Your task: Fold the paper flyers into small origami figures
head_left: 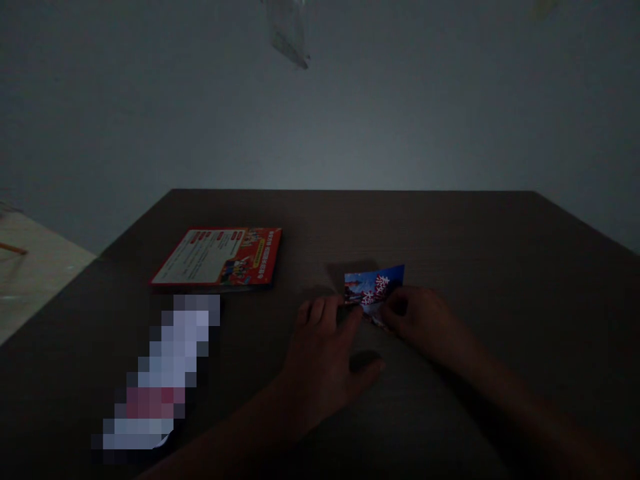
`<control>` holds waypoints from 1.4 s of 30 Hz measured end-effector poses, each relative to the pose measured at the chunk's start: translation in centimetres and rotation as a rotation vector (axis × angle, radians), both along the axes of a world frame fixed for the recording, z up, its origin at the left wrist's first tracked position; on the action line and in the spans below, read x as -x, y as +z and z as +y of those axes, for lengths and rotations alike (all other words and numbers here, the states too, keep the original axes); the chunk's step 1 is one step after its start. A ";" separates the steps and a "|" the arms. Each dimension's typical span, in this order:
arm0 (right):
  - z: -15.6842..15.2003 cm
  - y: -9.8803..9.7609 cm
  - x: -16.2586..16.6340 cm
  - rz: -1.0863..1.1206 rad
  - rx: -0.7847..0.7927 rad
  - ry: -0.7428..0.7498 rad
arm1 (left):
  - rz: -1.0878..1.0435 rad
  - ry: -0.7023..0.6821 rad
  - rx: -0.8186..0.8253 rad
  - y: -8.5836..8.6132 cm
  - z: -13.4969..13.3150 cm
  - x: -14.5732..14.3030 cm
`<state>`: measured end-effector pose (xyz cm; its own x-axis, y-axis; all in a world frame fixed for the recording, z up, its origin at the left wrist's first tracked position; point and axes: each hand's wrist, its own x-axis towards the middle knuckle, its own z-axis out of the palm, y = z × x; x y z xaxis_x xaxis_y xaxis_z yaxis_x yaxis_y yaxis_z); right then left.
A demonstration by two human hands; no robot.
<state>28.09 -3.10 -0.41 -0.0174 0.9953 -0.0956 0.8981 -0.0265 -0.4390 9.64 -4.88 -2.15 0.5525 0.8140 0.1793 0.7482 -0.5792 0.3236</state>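
Note:
A small blue paper piece (370, 283) with a printed picture and red-and-white lettering stands partly raised off the dark table (350, 220). My right hand (425, 320) pinches its right side between thumb and fingers. My left hand (325, 353) lies on the table, fingers spread, with the index fingertip at the paper's lower left edge. The paper's bottom edge is partly hidden by the fingers, and a fold there cannot be made out clearly in the dim light.
A red and white printed booklet or leaflet stack (220, 257) lies at the back left. Nearer me on the left is a long, pixelated bright object (165, 367), perhaps a lit screen. A pale wall (400, 100) stands behind the table, with a clear plastic piece (287, 30) on it.

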 end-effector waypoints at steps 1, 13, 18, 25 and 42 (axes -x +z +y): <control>0.0 0.0 0.0 0.002 0.002 0.004 | 0.000 0.000 0.003 0.0 0.0 0.0; -0.9 0.6 -2.2 0.038 -0.004 0.042 | 0.007 -0.001 0.039 0.2 0.1 0.0; -2.2 0.4 -2.1 0.097 -0.162 0.213 | 0.005 0.010 0.039 0.1 0.1 -0.1; -2.2 -0.1 -1.0 0.028 -0.161 0.379 | 0.006 0.009 0.030 -0.1 0.1 -0.1; -2.3 -0.2 -0.5 -0.015 -0.121 0.319 | -0.005 0.007 0.014 0.0 0.1 0.2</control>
<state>28.56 -5.45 -0.62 -0.3294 0.9440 0.0206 0.8591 0.3087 -0.4083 9.48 -4.75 -2.15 0.5460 0.8202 0.1708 0.7506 -0.5694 0.3353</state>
